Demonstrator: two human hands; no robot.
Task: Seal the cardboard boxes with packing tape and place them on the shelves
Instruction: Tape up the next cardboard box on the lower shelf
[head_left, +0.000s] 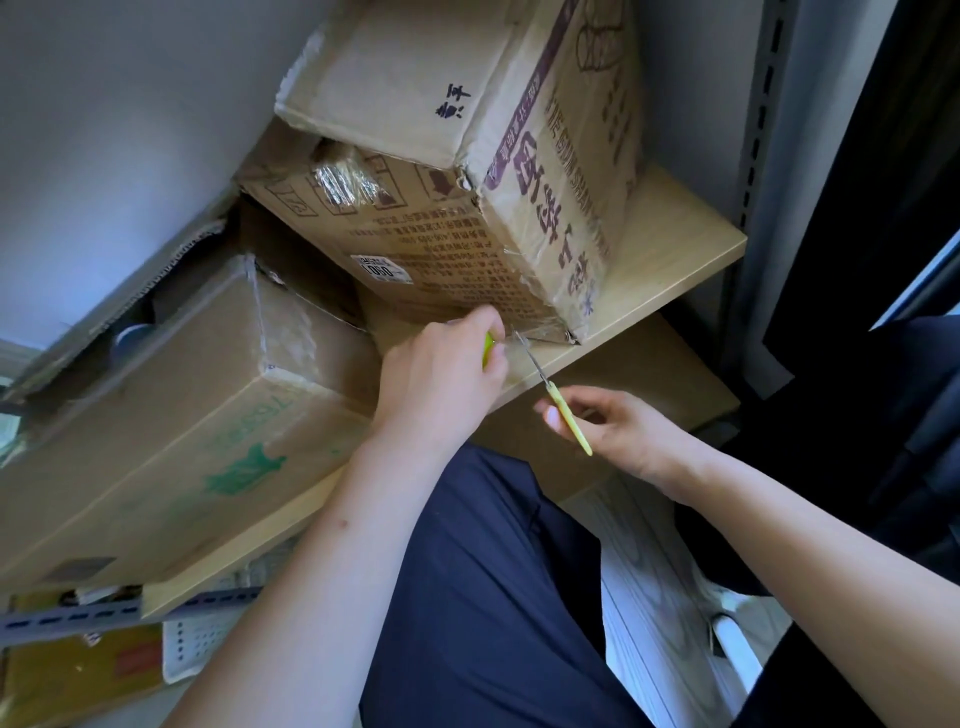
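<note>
A cardboard box with purple print (457, 260) stands on the wooden shelf (670, 260), and a second box (415, 78) is stacked on top of it. Clear tape shines on its lower front corner (540, 327). My left hand (447, 364) is closed around something with a yellow-green part, most likely the tape holder, right by that corner. My right hand (613, 426) grips yellow-green scissors (561, 400), whose blades reach up to the strip of tape between my left hand and the box. A larger box with green print (171, 431) lies to the left on the same shelf.
Grey metal shelf uprights (763, 130) rise at the right, next to a dark curtain. Below the shelf sit a yellow box (78, 670), a white perforated basket (208, 639) and another cardboard box (623, 395). My dark-trousered knee (493, 597) is just under my arms.
</note>
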